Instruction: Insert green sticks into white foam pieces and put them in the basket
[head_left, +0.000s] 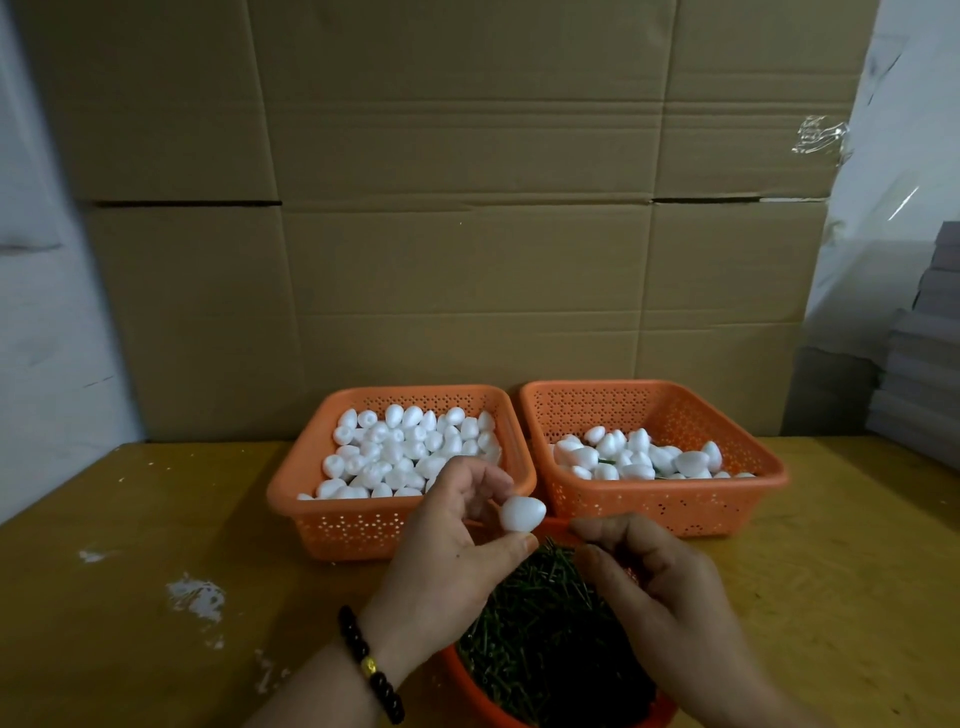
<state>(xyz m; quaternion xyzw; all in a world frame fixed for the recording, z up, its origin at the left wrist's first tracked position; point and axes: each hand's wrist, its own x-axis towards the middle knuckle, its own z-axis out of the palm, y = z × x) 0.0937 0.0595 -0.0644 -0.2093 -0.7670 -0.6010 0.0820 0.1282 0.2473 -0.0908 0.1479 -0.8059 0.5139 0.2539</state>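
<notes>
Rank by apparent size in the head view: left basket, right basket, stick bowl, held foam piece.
1. left basket and right basket: look alike, unranked.
2. stick bowl: cropped and nearer, so unsure.
3. foam piece, pinched by left hand.

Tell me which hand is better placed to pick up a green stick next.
The right hand. It hovers directly over the container of green sticks, fingers curled, with nothing visible in its grip. The left hand is occupied, pinching a white foam piece.
</notes>
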